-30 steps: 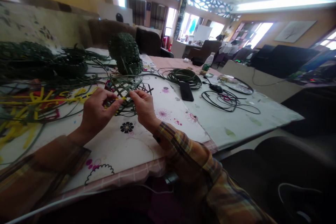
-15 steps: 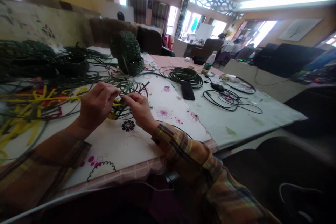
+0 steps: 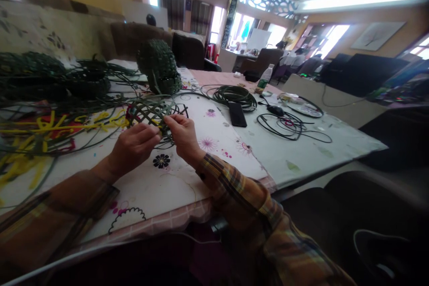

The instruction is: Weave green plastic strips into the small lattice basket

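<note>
An open lattice of dark green strips [image 3: 152, 109] rests on the flowered white cloth in front of me. My left hand [image 3: 137, 143] is closed in a pinch at its near side, by a bit of yellow. My right hand [image 3: 182, 136] pinches the green strips at the right side of the lattice, with loose strip ends sticking up beyond it. The two hands are close together, a small gap between their fingertips. What exactly lies between the left fingertips is too small to tell.
Behind the lattice stands a dark green woven basket [image 3: 157, 67]. Yellow strips [image 3: 50, 125] and more green weaving spread at left. A strip coil [image 3: 234, 96], phone [image 3: 237, 114], bottle [image 3: 265, 78] and black cable [image 3: 284, 126] lie or stand at right.
My left hand has moved down and right, from above the lattice to its near side. The lattice now shows more fully, and my right hand has shifted slightly right.
</note>
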The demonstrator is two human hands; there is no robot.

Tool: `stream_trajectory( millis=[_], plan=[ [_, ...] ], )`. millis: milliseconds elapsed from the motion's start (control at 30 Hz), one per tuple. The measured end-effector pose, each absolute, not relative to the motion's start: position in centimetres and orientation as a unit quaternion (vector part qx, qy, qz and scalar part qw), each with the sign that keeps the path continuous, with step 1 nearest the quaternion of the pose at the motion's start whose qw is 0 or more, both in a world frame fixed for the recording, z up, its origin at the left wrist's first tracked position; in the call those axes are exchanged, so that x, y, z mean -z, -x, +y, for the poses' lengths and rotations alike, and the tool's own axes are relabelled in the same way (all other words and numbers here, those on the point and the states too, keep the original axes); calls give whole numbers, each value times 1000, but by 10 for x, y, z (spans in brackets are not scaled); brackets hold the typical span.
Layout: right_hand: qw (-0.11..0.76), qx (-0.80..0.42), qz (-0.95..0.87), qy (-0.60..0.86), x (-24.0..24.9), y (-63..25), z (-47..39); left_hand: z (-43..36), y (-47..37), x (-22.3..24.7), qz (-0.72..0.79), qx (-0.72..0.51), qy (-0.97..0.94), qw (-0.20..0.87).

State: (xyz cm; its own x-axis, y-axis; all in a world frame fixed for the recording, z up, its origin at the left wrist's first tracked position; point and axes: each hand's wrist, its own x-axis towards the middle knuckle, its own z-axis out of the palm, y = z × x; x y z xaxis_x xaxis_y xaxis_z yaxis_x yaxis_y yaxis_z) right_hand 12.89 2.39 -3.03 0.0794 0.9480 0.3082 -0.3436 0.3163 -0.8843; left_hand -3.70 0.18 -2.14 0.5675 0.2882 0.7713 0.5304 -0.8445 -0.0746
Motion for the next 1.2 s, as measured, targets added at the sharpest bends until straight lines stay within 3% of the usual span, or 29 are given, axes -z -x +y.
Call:
stream_trajectory(
  millis=[167, 333, 633, 900, 1200],
  plan=[
    [660, -492, -457, 337, 29, -128, 25, 6, 43, 20, -315, 527, 786, 72],
    [672, -458, -466, 349, 30, -128, 27, -3, 34, 14, -390, 529, 754, -17],
    [618, -432, -554, 352, 33, -122, 17, 11, 38, 8, -362, 483, 792, 94],
    [638, -472, -500, 347, 32, -126, 22, 5, 44, 4, -356, 511, 780, 54],
    [640, -472, -495, 351, 32, -126, 18, 5, 35, 20, -364, 433, 815, 121]
  ],
)
